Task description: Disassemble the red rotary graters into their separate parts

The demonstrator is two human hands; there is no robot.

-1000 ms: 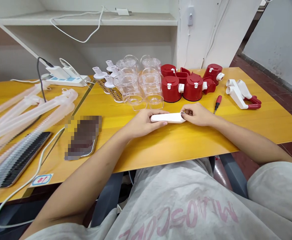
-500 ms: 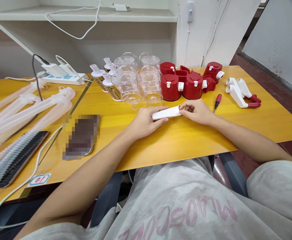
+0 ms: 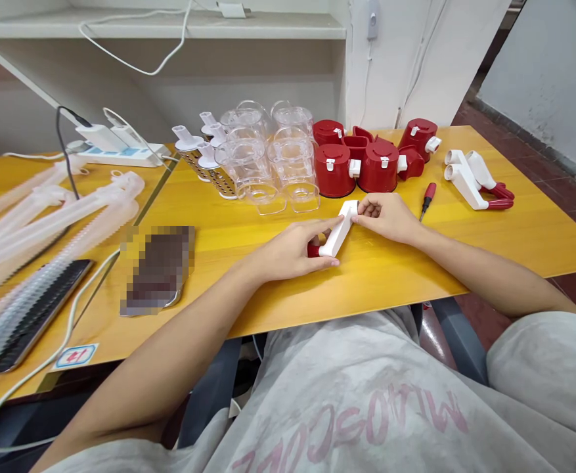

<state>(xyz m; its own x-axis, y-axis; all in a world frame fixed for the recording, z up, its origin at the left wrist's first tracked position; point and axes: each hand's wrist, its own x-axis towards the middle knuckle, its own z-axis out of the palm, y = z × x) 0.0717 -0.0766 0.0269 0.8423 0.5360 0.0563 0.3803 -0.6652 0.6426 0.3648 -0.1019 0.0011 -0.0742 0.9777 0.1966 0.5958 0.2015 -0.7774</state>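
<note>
Bright, even indoor light, soft shadows
Faint glare on the yellow tabletop; wide-angle bending at the edges; white ribbed tubes at left smear into blur; a pixelated patch hides one object.

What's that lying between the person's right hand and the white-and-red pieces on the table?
In the head view, a red-handled screwdriver lies there, apart from both the right hand and the white-and-red pieces.
</note>
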